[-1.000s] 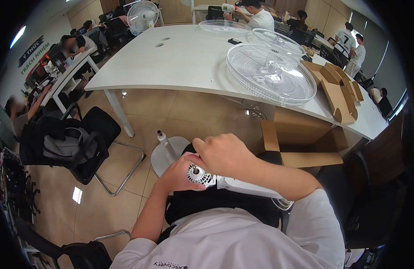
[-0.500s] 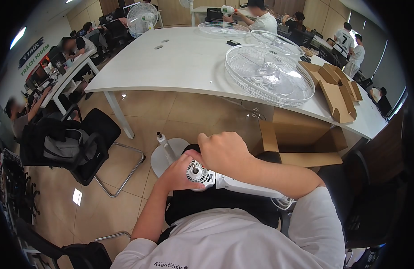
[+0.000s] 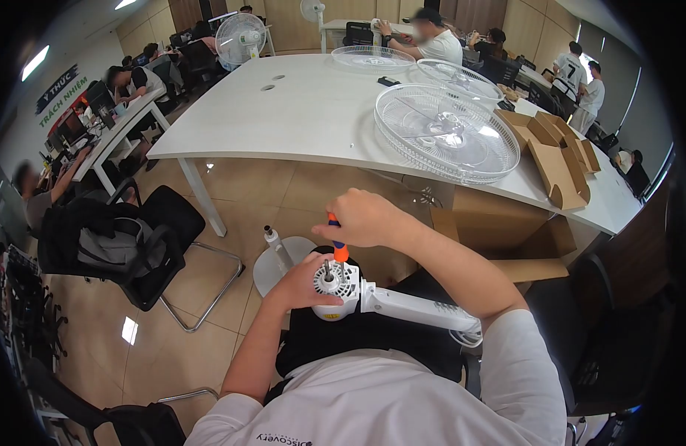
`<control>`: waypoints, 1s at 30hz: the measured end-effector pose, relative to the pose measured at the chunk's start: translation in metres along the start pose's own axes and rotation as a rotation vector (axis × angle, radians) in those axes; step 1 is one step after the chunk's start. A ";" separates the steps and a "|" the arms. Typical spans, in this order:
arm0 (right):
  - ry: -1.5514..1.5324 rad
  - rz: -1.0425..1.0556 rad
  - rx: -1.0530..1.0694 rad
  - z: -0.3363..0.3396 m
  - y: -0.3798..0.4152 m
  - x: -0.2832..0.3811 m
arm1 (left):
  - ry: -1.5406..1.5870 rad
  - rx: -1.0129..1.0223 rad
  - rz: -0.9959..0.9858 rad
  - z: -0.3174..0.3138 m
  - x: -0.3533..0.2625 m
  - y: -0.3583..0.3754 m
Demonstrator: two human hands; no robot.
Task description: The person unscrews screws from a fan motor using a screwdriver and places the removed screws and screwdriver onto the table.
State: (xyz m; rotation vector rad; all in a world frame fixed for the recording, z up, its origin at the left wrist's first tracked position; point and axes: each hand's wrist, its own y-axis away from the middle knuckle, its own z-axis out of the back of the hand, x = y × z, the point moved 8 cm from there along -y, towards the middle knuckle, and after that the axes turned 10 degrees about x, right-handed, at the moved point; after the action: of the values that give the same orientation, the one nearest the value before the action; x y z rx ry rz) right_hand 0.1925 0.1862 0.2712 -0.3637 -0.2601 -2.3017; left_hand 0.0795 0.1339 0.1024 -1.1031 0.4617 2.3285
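Note:
A white fan motor head [image 3: 335, 290] lies across my lap, its vented face and metal shaft pointing up. From it a white fan neck [image 3: 413, 306] runs to the right, with a bundle of white cord at its end. My left hand [image 3: 298, 285] is wrapped around the left side of the motor head. Above the head, my right hand [image 3: 364, 217] grips a screwdriver [image 3: 341, 253] with an orange and blue handle. The screwdriver stands nearly upright, its shank reaching down to the motor face beside the shaft. Its tip is too small to make out.
Ahead stands a white table [image 3: 231, 111] bearing clear fan grilles [image 3: 447, 130] and cardboard inserts [image 3: 555, 160]. An open cardboard box [image 3: 499, 241] sits under its right side. A round white stand base with a pole [image 3: 278, 249] is on the floor. A chair [image 3: 127, 245] holds a backpack.
My right hand has risen and shifted slightly right, off the motor head. The screwdriver, hidden before, now shows in it. My left hand still holds the motor head.

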 end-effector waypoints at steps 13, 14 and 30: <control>-0.254 0.264 0.218 -0.009 -0.005 -0.013 | -0.028 0.033 0.005 0.001 0.003 -0.010; -0.252 0.264 0.215 -0.007 -0.005 -0.014 | -0.030 0.032 0.003 0.001 0.003 -0.010; 0.021 0.062 0.347 0.002 -0.004 -0.018 | -0.045 0.007 -0.013 0.002 0.008 -0.013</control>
State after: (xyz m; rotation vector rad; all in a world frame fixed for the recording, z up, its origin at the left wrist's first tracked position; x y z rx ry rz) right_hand 0.2017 0.2023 0.2669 -0.1673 -0.6182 -2.1467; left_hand 0.0814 0.1478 0.0962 -1.0450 0.4445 2.3330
